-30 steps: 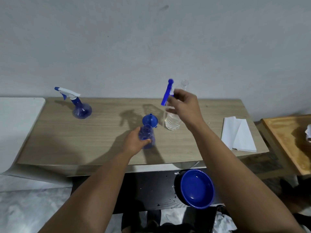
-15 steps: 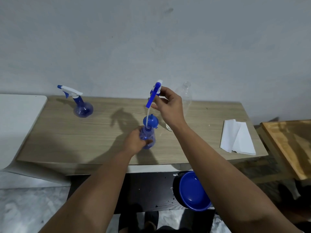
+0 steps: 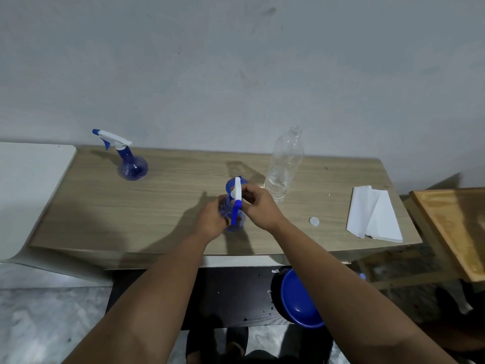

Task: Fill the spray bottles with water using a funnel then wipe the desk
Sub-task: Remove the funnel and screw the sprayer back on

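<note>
My left hand point(image 3: 213, 219) grips a small blue spray bottle point(image 3: 231, 226) standing at the middle of the wooden desk point(image 3: 183, 195). My right hand point(image 3: 258, 208) holds the white and blue spray head point(image 3: 237, 198) down on that bottle's neck. A blue funnel point(image 3: 230, 183) lies just behind the bottle, partly hidden. A clear plastic water bottle point(image 3: 284, 164) stands uncapped to the right, with a little water at its bottom. Its white cap point(image 3: 314, 221) lies on the desk. A second blue spray bottle point(image 3: 128, 160) with its head on stands at the back left.
Folded white paper towels point(image 3: 372, 219) lie at the desk's right end. A blue bowl point(image 3: 299, 298) sits below the desk's front edge. A wooden board point(image 3: 456, 229) is at the far right, a white surface point(image 3: 29, 185) at the far left.
My right hand brought the spray head down from above, fed its tube into the blue bottle and set the head on the neck. The water bottle is now uncovered.
</note>
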